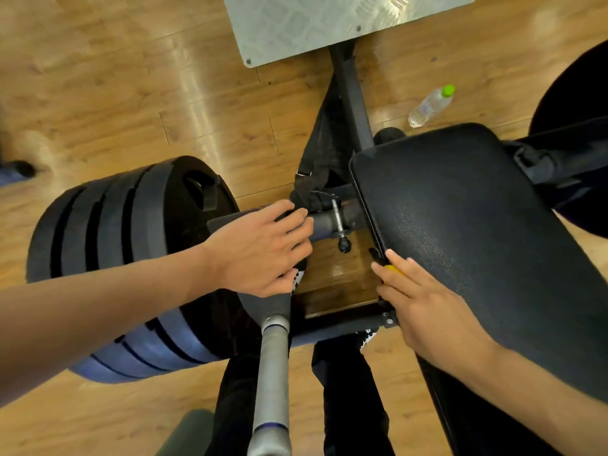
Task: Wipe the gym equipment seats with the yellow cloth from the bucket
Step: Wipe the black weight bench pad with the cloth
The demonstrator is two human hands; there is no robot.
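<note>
A black padded seat [460, 218] fills the right half of the head view. My right hand [427, 304] lies on its near left edge with fingers stretched flat. Only a small scrap of the yellow cloth [393, 268] shows under those fingers; the rest is hidden by the hand. My left hand [263, 248] rests on the dark bar sleeve [329, 222] beside the stacked weight plates [131, 258], fingers spread and slightly bent over it. No bucket is in view.
A grey barbell end [271, 373] points toward me between my legs. The black machine frame [352, 93] runs up to a metal footplate [312, 21]. A clear bottle with a green cap [431, 105] lies on the wooden floor.
</note>
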